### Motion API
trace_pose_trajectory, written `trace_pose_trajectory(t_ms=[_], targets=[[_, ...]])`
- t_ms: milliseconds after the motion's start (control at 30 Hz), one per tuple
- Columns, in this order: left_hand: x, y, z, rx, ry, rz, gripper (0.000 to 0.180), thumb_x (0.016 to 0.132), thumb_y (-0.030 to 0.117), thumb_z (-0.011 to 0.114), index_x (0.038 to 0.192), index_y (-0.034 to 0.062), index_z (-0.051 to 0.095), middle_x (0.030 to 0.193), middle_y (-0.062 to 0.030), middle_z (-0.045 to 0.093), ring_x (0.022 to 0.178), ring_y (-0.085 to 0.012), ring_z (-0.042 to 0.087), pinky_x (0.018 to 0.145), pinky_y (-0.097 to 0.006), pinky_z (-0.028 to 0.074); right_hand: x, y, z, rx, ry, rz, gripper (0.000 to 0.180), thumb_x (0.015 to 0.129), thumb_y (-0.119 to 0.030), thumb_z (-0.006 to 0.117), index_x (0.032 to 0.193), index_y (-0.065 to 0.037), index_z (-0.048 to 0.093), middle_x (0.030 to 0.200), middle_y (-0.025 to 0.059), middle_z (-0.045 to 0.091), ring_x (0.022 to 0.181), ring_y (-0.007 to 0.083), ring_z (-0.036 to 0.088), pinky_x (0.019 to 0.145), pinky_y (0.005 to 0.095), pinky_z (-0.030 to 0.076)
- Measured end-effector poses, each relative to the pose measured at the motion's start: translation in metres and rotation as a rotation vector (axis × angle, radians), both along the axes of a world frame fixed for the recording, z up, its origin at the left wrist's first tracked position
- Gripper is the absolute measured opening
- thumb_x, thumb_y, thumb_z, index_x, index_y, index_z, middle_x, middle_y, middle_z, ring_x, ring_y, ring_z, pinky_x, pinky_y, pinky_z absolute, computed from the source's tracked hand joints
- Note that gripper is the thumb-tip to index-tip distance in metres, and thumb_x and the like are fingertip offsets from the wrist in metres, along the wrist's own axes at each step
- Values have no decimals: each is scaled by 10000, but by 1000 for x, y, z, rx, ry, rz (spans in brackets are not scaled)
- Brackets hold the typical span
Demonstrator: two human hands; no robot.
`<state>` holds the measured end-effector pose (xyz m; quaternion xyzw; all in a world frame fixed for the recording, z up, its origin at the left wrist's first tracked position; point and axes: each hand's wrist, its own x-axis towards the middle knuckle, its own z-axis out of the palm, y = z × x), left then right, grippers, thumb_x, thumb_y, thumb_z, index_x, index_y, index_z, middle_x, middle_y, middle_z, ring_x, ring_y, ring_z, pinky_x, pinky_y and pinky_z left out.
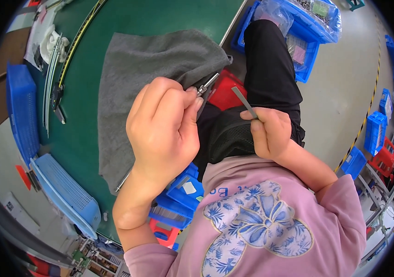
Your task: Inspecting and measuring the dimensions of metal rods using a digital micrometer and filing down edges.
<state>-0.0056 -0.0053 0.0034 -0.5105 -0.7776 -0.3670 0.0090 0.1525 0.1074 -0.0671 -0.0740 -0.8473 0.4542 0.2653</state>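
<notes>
My left hand (162,122) is raised over the edge of a grey cloth (137,69), fingers closed in a pinch. Between its thumb and fingertips is a small shiny metal shaft (209,83), stepped in width, its free end pointing up and to the right. The rest of the shaft is hidden by the fingers. Over my lap, my right hand (271,131) grips a narrow flat grey metal strip (243,101) by its lower end. The strip leans up and left toward the shaft, and a gap shows between the two.
The cloth lies on a green tabletop (81,143). Along the table's left side are a yellow tape measure (74,46), thin metal rods (50,78) and a light-blue basket (68,191). A blue crate (311,60) of metal parts stands beyond my knee. A red stool (224,90) shows beneath me.
</notes>
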Motion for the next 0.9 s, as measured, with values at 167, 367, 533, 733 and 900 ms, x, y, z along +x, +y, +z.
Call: trace_pose_trajectory(t_ms=[167,367,533,733,900], targets=[[0,-1,2,-18,-13,-3,171,573,-69,634,661,6,509,649,-84,474,552,-241,477,477,-313,378,-5,-2,-4,-13,56,-24,139,710,11,531,847,13,512,721,86,619,470,203,560,428,274,440],[2,-1,2,-23,-35,2,180,571,-76,635,663,6,504,646,-85,471,547,-241,473,474,-314,376,-18,7,2,-51,104,-58,143,724,27,527,866,19,522,701,89,612,462,164,547,438,252,419],[1,0,2,-18,-54,-5,182,570,-79,634,666,7,505,649,-87,467,550,-243,473,475,-316,376,-53,25,44,-413,-63,-40,187,787,7,522,972,35,510,561,-53,408,508,-1,354,464,163,253],[2,-2,0,-5,-57,22,182,556,-77,627,668,7,509,672,-88,473,580,-247,480,494,-319,387,-66,21,46,-347,37,86,135,673,-53,656,784,-29,582,437,-17,367,365,31,303,356,202,221],[2,0,0,23,-39,23,185,546,-70,621,660,15,503,661,-87,467,574,-247,472,493,-320,380,-73,9,35,-330,108,51,95,650,-53,666,707,-30,594,413,-3,391,341,45,328,342,204,237]])
